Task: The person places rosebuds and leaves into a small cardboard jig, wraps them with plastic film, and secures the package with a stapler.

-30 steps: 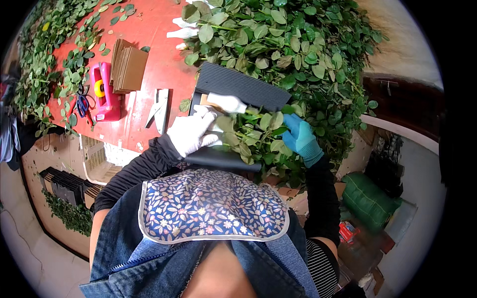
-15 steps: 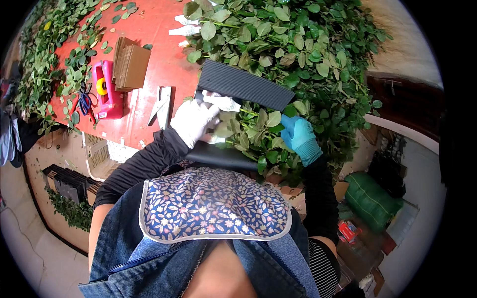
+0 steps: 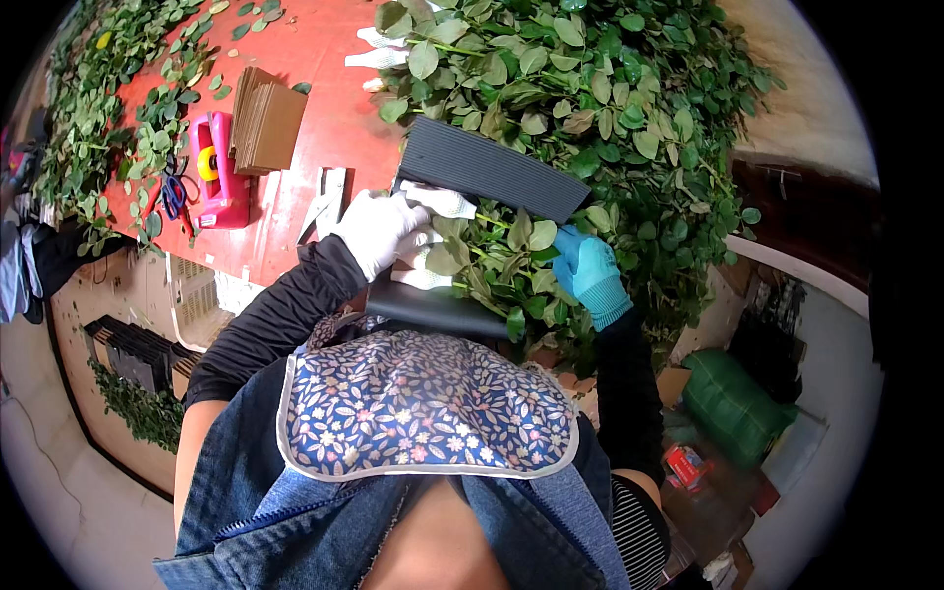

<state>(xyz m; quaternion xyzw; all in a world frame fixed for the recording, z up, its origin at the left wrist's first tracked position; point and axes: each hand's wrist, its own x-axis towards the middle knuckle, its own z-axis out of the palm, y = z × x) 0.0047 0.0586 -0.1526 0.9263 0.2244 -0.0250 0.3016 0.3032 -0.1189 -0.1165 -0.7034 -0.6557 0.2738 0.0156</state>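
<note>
My left hand [image 3: 376, 234], in a white glove, has its fingers closed at the end of a white mesh-sleeved flower head [image 3: 442, 202]. Below it, another white mesh sleeve [image 3: 421, 279] lies over the black padded surface [image 3: 433, 307]. Green leafy stems [image 3: 501, 261] run rightward from these sleeves. My right hand [image 3: 590, 273], in a light-blue glove, is closed around the stems among the leaves, its fingertips partly hidden. A black ribbed panel [image 3: 492, 169] slants just beyond both hands.
A large heap of leafy stems [image 3: 629, 108] fills the far right. On the red table [image 3: 324, 108] are cardboard pieces [image 3: 267, 123], a pink tape dispenser [image 3: 222, 182], scissors [image 3: 175, 197], a pale metal tool [image 3: 323, 202] and loose leaves. A green sack [image 3: 733, 405] lies at lower right.
My left hand has shifted slightly left and down, and more of the white sleeves below it shows. My right hand stays nearly in place on the stems.
</note>
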